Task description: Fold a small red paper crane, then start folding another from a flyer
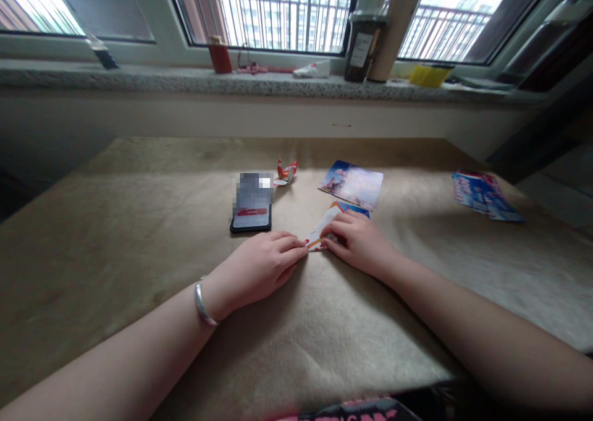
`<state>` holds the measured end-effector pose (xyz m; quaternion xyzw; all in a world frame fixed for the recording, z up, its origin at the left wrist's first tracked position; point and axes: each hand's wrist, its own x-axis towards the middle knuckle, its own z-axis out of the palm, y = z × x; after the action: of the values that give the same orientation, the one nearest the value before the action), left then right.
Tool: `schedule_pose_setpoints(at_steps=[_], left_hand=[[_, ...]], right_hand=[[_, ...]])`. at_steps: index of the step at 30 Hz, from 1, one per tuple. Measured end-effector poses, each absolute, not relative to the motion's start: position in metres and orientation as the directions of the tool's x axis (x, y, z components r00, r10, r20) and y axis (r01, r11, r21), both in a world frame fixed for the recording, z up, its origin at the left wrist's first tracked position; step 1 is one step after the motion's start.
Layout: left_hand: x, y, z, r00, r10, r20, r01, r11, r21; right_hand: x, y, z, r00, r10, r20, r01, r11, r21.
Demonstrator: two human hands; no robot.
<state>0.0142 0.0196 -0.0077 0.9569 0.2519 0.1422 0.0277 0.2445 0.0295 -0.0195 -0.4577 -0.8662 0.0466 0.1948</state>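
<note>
A folded sheet of paper (325,222), white with orange and red edges and a blue part, lies on the table under my hands. My left hand (269,261), with a silver bangle at the wrist, pinches its left corner, fingers together. Bent over the paper's right side, my right hand (354,238) grips and presses it, hiding part of it. Beyond the paper lies a blue and pink printed card (353,184). Left of it stands a small red and white folded paper figure (287,171), beside a phone (251,219) with a lit screen.
More printed blue and red cards (486,196) lie fanned at the table's right. The brown table (139,223) ends at a wall below a granite sill (167,81). A red container (219,56), a dark lidded jar (361,47) and a yellow item (430,75) stand there.
</note>
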Motion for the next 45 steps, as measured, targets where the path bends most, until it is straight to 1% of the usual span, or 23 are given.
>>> schedule_pose_setpoints(at_steps=[4, 8, 17, 37, 45], left_hand=[[0.015, 0.019, -0.010, 0.828, 0.493, 0.265, 0.478, -0.870, 0.126], [0.014, 0.020, -0.010, 0.828, 0.494, 0.265, 0.476, -0.869, 0.133], [0.014, 0.020, -0.010, 0.826, 0.498, 0.263, 0.478, -0.867, 0.142], [0.011, 0.021, -0.010, 0.833, 0.483, 0.271, 0.483, -0.873, 0.070], [0.010, 0.020, -0.005, 0.818, 0.523, 0.240, 0.516, -0.851, 0.094]], right_hand=[[0.244, 0.033, -0.022, -0.426, 0.866, 0.260, 0.833, 0.488, -0.260], [0.247, 0.039, -0.025, -0.404, 0.882, 0.243, 0.839, 0.463, -0.286], [0.250, 0.046, -0.031, -0.436, 0.869, 0.234, 0.809, 0.493, -0.321], [0.250, 0.044, -0.030, -0.430, 0.875, 0.224, 0.814, 0.483, -0.323], [0.252, 0.045, -0.034, -0.415, 0.878, 0.238, 0.794, 0.477, -0.377]])
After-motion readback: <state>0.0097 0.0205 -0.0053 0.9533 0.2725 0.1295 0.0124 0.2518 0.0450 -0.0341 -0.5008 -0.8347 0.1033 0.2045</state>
